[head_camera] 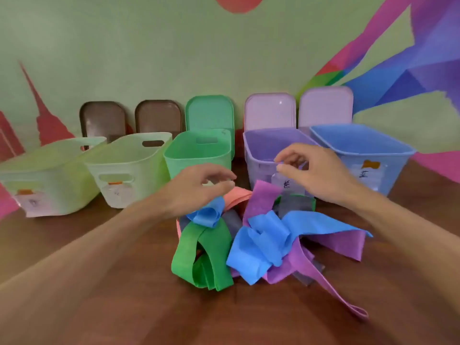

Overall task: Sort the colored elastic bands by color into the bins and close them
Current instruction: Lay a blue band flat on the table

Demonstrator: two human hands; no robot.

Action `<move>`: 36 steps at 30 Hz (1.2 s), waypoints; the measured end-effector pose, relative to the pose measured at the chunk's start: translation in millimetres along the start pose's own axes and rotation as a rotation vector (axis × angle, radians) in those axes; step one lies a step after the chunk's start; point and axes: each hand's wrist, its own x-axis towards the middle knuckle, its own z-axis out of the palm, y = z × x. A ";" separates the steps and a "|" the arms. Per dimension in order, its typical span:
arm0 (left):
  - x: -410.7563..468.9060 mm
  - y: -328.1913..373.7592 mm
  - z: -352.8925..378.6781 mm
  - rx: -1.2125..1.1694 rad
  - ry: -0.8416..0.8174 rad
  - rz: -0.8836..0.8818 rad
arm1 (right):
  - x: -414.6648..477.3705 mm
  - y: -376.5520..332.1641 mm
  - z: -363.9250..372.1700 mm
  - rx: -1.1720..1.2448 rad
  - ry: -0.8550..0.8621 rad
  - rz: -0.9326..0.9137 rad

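A tangled pile of wide elastic bands lies on the wooden table: green bands (201, 255), blue bands (261, 247), purple bands (261, 197), a salmon band (237, 195) and grey ones (293, 205). Behind it stand open bins in a row: two pale ones (49, 175) (129, 165), a green bin (196, 153), a purple bin (258, 145) and a blue bin (361, 145). My left hand (196, 188) hovers over the pile's left side, fingers loosely curled, holding nothing. My right hand (313, 170) hovers above the pile's far right, in front of the purple bin, fingers loosely curled and empty.
Lids lean against the painted wall behind the bins: two brown (103, 118) (159, 117), a green lid (210, 110) and two lilac ones (270, 109) (326, 105). Each bin carries a paper label on its front. One purple band trails toward the near right.
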 end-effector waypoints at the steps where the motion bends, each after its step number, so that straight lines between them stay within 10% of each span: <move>1: -9.9 0.3 2.5 0.039 -0.020 -0.007 | -9.9 -3.6 2.1 -0.003 -0.003 -0.001; 11: -72.1 -3.4 3.7 0.101 -0.023 -0.033 | -80.5 -57.0 -3.3 -0.184 -0.256 0.033; 36: -27.7 -36.9 13.3 0.136 0.179 0.018 | -24.5 -56.0 69.9 -0.080 -0.170 0.127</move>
